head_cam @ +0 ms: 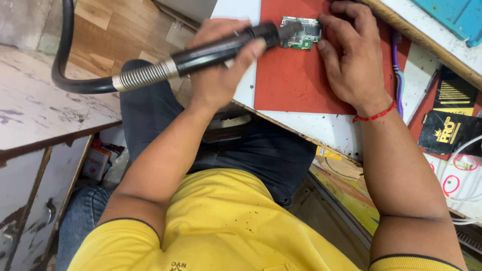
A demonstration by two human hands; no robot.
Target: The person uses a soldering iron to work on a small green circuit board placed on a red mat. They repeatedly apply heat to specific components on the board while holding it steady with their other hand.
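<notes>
My left hand (217, 75) is closed around a black hot-air wand (216, 51), whose metal spring collar and thick black hose (64, 60) trail off to the left. The wand's nozzle tip points at a small green circuit board (303, 36) lying on a red mat (291, 80). My right hand (351, 60) rests on the mat, its fingertips pressing the board's right and top edges. A red thread bracelet (375, 116) is on that wrist.
The mat lies on a white worktable (321, 128). Black printed packets (449, 125) and a purple cable (397, 65) sit to the right. A blue tray (457, 15) lies at top right. A worn white cabinet (35, 105) stands to my left.
</notes>
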